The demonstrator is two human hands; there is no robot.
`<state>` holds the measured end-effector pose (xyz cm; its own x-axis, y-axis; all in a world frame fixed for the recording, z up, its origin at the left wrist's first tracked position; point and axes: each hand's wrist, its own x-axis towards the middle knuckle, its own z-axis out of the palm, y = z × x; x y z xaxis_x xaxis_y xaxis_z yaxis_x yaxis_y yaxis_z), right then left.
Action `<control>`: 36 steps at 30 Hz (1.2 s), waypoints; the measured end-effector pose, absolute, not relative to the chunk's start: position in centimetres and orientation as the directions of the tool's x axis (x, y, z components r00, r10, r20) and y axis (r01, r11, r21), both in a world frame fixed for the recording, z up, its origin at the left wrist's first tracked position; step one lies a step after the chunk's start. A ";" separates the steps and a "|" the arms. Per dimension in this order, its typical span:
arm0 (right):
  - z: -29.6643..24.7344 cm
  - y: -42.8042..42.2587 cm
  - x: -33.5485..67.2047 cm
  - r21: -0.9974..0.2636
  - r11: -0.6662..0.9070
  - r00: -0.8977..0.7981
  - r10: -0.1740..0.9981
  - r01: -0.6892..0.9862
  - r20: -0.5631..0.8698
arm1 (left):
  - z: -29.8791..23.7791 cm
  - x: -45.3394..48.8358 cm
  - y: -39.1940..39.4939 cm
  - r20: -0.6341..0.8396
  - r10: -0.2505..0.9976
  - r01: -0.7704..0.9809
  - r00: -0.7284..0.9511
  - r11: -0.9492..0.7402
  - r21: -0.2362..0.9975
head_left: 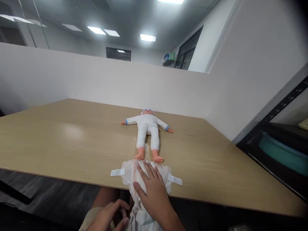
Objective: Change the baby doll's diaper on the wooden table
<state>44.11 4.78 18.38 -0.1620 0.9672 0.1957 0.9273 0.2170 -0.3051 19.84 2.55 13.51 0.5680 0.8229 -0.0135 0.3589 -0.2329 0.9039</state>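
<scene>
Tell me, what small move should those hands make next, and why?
Probably the left hand should lift the hanging end of the diaper onto the table: the right hand lies flat on the diaper's spread upper part, while the lower part extends past the table's edge.

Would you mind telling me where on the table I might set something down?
Two bare patches: the tabletop between the doll and the table's left end, and that between the doll and the right edge. It is crowded at the middle front, where the diaper lies under the right hand.
</scene>
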 end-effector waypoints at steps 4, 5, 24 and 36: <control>18.0 4.7 44.4 -0.279 0.246 -0.188 0.957 0.928 0.219 | 19.0 18.2 7.8 0.187 0.825 0.450 0.533 -0.464 0.763; 18.0 4.6 44.4 -0.271 0.253 -0.195 0.955 0.929 0.223 | 20.6 18.4 9.4 0.245 0.802 0.471 0.544 -0.534 0.702; 14.9 6.1 45.8 -0.131 0.371 -0.296 0.873 0.919 0.388 | 24.4 32.9 27.4 0.141 -0.117 -0.086 0.983 -0.975 -0.206; 16.6 9.0 47.4 -0.210 0.396 -0.354 0.911 0.894 0.212 | 28.6 34.3 29.5 0.373 -0.059 -0.106 0.926 -0.989 0.108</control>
<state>47.37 9.04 16.59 -0.3539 0.9109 0.2123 0.8939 0.3962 -0.2098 34.29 29.46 28.63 0.9260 -0.0587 0.3730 -0.1060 -0.9885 0.1077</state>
